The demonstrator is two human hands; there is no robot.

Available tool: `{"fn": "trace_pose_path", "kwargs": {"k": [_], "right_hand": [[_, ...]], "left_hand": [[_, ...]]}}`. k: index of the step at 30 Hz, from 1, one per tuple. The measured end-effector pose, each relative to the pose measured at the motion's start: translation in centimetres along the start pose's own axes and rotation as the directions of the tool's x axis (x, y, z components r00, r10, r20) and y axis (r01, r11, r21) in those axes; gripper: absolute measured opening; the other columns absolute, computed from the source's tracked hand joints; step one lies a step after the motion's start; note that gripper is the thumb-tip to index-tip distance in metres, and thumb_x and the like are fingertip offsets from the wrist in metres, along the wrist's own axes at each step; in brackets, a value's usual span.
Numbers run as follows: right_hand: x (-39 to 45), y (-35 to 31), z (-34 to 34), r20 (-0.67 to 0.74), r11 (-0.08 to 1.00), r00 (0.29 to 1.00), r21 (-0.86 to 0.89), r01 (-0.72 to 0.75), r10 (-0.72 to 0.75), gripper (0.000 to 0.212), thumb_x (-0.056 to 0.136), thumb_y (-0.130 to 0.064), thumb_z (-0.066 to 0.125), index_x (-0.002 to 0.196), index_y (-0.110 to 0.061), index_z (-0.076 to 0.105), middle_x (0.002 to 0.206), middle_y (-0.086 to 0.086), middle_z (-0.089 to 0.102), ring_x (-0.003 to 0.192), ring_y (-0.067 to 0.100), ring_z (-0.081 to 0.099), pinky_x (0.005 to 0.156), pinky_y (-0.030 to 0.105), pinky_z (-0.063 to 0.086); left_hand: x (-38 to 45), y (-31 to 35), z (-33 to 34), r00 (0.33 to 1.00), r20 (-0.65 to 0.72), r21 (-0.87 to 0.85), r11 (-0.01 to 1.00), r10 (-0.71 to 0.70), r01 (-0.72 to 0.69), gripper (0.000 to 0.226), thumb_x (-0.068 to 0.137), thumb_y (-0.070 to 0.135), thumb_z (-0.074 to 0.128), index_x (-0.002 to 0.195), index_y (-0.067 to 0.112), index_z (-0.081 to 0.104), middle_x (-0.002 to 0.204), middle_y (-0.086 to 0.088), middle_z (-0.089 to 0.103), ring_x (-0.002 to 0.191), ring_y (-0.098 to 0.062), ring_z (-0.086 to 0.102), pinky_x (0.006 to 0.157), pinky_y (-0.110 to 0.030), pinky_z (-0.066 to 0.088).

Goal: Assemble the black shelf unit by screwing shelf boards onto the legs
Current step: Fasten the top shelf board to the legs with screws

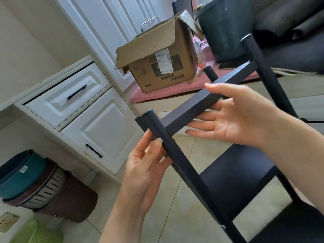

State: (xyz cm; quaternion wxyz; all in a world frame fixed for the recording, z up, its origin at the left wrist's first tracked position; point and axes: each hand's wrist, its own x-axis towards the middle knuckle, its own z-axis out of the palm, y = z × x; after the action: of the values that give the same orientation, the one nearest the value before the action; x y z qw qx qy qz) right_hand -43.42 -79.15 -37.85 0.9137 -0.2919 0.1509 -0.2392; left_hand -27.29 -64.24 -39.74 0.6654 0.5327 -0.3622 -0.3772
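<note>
At frame centre the left hand (145,165) pinches a screw (159,140) against the leg (175,155) while the right hand (233,118) clasps the shelf board (198,106); a loosened clasp could misalign the holes.

Both hands (233,118) on black shelf board (192,106) and leg (175,155).
</note>
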Motion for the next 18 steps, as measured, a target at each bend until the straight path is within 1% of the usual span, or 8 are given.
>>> {"fn": "trace_pose_path", "kwargs": {"k": [2,3,5,7,10,13,15,18], "right_hand": [[-0.5,-0.9,0.5,-0.133,1.000,0.991,0.023,0.004,-0.001,0.061,0.090,-0.031,0.067,0.141,-0.013,0.040,0.113,0.025,0.069,0.094,0.047,0.069,0.082,0.062,0.055],[-0.6,-1.1,0.9,-0.193,1.000,0.981,0.027,0.000,0.005,0.059,0.091,-0.030,0.067,0.141,-0.014,0.040,0.112,0.025,0.069,0.091,0.048,0.070,0.075,0.064,0.055],[-1.0,-1.1,1.6,-0.285,1.000,0.958,0.021,-0.006,0.012,0.048,0.093,-0.025,0.066,0.133,-0.009,0.046,0.108,0.025,0.070,0.085,0.047,0.071,0.066,0.063,0.057],[-1.6,-1.0,2.0,-0.343,1.000,0.939,0.026,0.003,0.006,0.036,0.095,-0.020,0.063,0.125,-0.004,0.052,0.106,0.025,0.070,0.084,0.046,0.071,0.061,0.061,0.057],[-2.6,-0.9,2.4,-0.382,0.998,0.924,0.048,0.051,-0.029,0.022,0.096,-0.009,0.060,0.114,0.001,0.055,0.104,0.023,0.070,0.088,0.045,0.070,0.062,0.062,0.056],[-3.3,-0.8,3.0,-0.399,0.994,0.915,0.056,0.095,-0.065,0.007,0.094,0.001,0.056,0.100,-0.001,0.054,0.100,0.022,0.069,0.081,0.044,0.070,0.059,0.063,0.055],[-3.6,-0.4,3.3,-0.411,0.990,0.907,0.071,0.125,-0.085,0.008,0.093,0.004,0.054,0.098,-0.003,0.052,0.099,0.022,0.068,0.081,0.044,0.070,0.063,0.065,0.054],[-4.2,0.6,3.6,-0.399,0.982,0.909,0.087,0.170,-0.122,0.008,0.094,0.004,0.053,0.095,-0.003,0.052,0.099,0.021,0.068,0.088,0.043,0.069,0.072,0.067,0.052]], "left_hand": [[-0.4,-0.2,0.1,1.000,0.011,-0.030,1.000,0.006,-0.005,0.045,0.078,0.022,0.075,0.123,0.020,0.071,0.107,-0.011,0.068,0.096,-0.027,0.067,0.081,-0.039,0.060],[-0.5,-0.3,0.1,1.000,0.024,-0.041,0.999,0.008,-0.007,0.042,0.079,0.023,0.076,0.121,0.021,0.073,0.106,-0.012,0.065,0.096,-0.028,0.065,0.082,-0.039,0.060],[-0.7,-0.4,0.2,0.998,0.053,-0.051,0.999,0.018,-0.016,0.045,0.076,0.027,0.079,0.121,0.023,0.074,0.105,-0.013,0.063,0.095,-0.029,0.062,0.082,-0.039,0.059],[-0.7,-0.5,0.1,0.998,0.062,-0.035,0.999,0.026,-0.024,0.040,0.082,0.024,0.076,0.122,0.026,0.074,0.107,-0.010,0.067,0.099,-0.031,0.061,0.085,-0.039,0.060],[-0.4,-0.3,-0.4,0.991,0.126,0.007,0.999,0.049,-0.051,0.043,0.086,0.024,0.071,0.129,0.025,0.069,0.121,-0.008,0.070,0.109,-0.029,0.063,0.091,-0.041,0.058],[-0.1,0.0,-1.1,0.977,0.202,0.033,0.997,0.065,-0.073,0.053,0.080,0.033,0.071,0.132,0.025,0.067,0.129,-0.010,0.068,0.114,-0.027,0.064,0.099,-0.047,0.054],[0.1,0.2,-1.5,0.968,0.244,0.037,0.997,0.063,-0.074,0.054,0.081,0.034,0.073,0.134,0.024,0.066,0.131,-0.010,0.067,0.117,-0.029,0.064,0.101,-0.048,0.053],[0.4,0.5,-2.1,0.950,0.308,0.017,0.998,0.048,-0.056,0.064,0.076,0.043,0.085,0.135,0.024,0.065,0.135,-0.009,0.065,0.122,-0.029,0.062,0.099,-0.044,0.054]]}}
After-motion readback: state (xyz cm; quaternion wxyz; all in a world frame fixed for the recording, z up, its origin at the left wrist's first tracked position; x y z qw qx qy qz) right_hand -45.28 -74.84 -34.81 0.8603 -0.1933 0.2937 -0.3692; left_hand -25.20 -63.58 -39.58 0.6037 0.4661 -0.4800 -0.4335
